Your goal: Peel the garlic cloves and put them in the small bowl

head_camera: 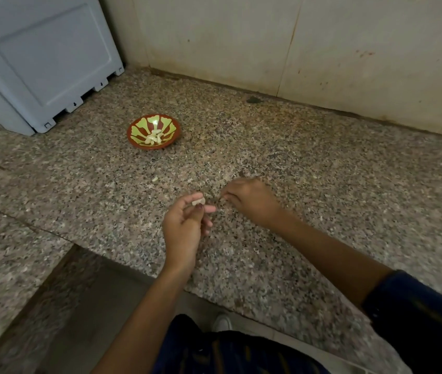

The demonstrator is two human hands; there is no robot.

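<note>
The left hand [184,225] pinches a pale garlic clove [198,202] at its fingertips, above the counter [295,163]. Just beside that grip, the right hand [249,201] curls fingers-down; whether it holds anything, I cannot tell. The small bowl [153,131] of peeled cloves [155,137] sits well beyond.

Speckled polished granite counter [295,163]; glossy glazed bowl [133,136].

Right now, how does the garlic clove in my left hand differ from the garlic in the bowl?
The garlic clove is single and pinched at the fingertips of the left hand, above the granite counter; the garlic in the bowl is a small heap lying in the small bowl, farther back and to the left. Both look pale and whitish.
</note>
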